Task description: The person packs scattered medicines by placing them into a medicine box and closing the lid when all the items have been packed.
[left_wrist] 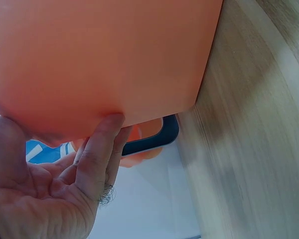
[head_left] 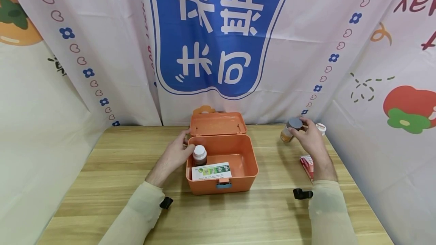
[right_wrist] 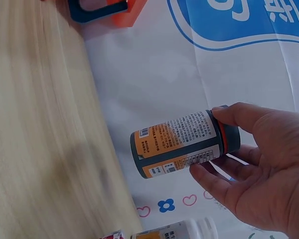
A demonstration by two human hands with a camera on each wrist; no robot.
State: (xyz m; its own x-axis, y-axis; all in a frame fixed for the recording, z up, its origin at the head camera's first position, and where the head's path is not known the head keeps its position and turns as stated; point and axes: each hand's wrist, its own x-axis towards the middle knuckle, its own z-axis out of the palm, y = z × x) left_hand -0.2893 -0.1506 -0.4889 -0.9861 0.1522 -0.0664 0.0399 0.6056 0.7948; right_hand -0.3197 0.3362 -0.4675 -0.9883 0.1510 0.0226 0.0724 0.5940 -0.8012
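Observation:
An orange plastic box [head_left: 252, 162] stands on the table with its lid [head_left: 218, 124] swung back. My left hand [head_left: 177, 150] grips its left wall near the back corner, thumb over the rim and fingers outside; the left wrist view shows those fingers [left_wrist: 97, 154] against the orange outer wall. In the box, a white-capped bottle [head_left: 200, 155] stands at the left, beside a white and green carton [head_left: 212, 171] at the front. At the table's back right, my right hand [head_left: 310, 139] pinches a dark-capped pill bottle [right_wrist: 177, 142] with an orange and white label near its cap.
Behind my right hand is another white-capped bottle [head_left: 321, 128]. A red and white carton [head_left: 307, 166] lies by my right wrist, partly hidden. A printed cloth [head_left: 272, 86] hangs along the back edge of the wooden table [head_left: 245, 218]. The box has a blue front latch [head_left: 223, 185].

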